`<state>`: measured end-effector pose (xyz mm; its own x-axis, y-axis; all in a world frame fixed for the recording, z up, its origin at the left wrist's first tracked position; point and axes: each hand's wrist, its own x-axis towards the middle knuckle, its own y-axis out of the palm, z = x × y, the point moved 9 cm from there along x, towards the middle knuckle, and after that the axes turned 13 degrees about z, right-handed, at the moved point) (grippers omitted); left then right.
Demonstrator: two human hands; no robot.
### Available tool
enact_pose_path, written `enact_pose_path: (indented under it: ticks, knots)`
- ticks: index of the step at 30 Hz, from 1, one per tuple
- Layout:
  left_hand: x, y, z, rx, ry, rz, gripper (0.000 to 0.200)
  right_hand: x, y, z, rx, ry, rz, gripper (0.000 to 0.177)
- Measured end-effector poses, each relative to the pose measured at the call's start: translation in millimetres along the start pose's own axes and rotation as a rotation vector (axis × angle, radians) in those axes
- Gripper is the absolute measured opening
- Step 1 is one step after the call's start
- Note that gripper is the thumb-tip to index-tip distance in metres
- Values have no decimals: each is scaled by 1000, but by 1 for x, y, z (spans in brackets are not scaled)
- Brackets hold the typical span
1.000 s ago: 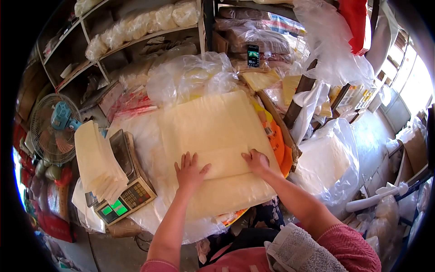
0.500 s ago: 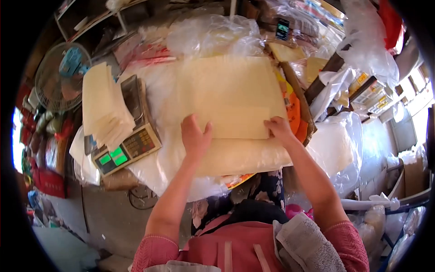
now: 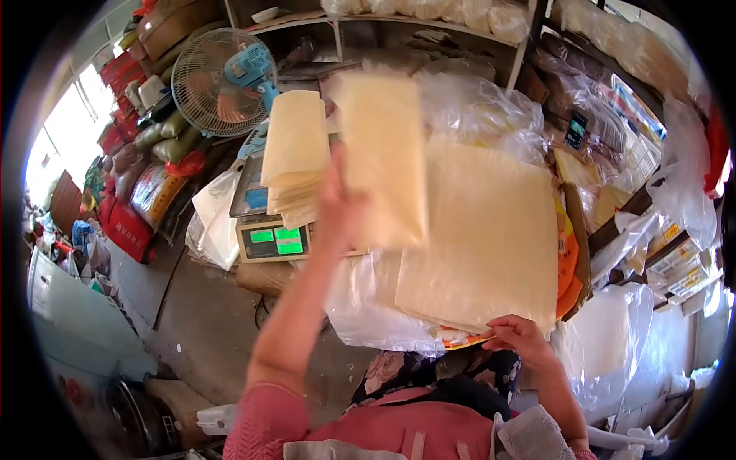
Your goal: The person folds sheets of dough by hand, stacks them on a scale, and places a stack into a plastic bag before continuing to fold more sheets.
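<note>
No text is legible: digits on the rectangular green displays (image 3: pixel 289 241) of the beige electronic scale (image 3: pixel 271 257) and markings on the bulky red sack (image 3: pixel 123 227) are unreadable.

1. Pink sleeve (image 3: pixel 267 420) on the left arm, knitted in a textured pattern, leaving the forearm bare.
2. Pink front (image 3: pixel 383 431) with two narrow pale strips (image 3: pixel 418 446).
3. Black cloth (image 3: pixel 452 395) at the waist.
4. Dark trousers (image 3: pixel 387 374), printed with pale flowers.
5. Grey towelling (image 3: pixel 538 437) on the right side.
</note>
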<state>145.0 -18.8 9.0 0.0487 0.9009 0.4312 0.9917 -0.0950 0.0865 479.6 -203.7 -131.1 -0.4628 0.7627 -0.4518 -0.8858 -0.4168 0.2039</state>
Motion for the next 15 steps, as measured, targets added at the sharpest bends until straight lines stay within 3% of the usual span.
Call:
enact_pose_path:
  ticks: [1, 3, 4, 8, 9, 10, 11, 12, 14, 15]
  knots:
    - [17, -27, -30, 90, -103, -74, 80, -3, -5, 1, 6, -1, -30, 29]
    - [63, -86, -50, -36, 15, -33, 75, -2, -10, 0, 17, -5, -49, 26]
    - [78, -114, -48, -48, -35, -78, 75, -1, -11, -1, 23, -11, -54, 26]
    - [115, -216, 28, 115, -306, -144, 69, 11, -13, -14, 21, -6, -69, 26]
    - [110, -217, 29, 198, -295, -178, 54, 16, -18, -20, 11, -2, -84, 26]
    - [102, -200, 20, 221, -313, -85, 40, 19, -20, -19, -35, -45, -98, 25]
    - [111, -213, 38, 132, -247, -10, 34, 24, -31, -19, -212, -77, -144, 23]
    - [94, -173, 6, 181, -252, 18, 35, 25, -31, -3, -397, -165, -221, 22]
    - [84, -184, -13, 455, -110, -220, 40, 24, -19, 30, -622, -216, -337, 19]
    - [70, -173, -47, 889, 129, -362, 47, 26, -11, 39, -763, -300, -346, 18]
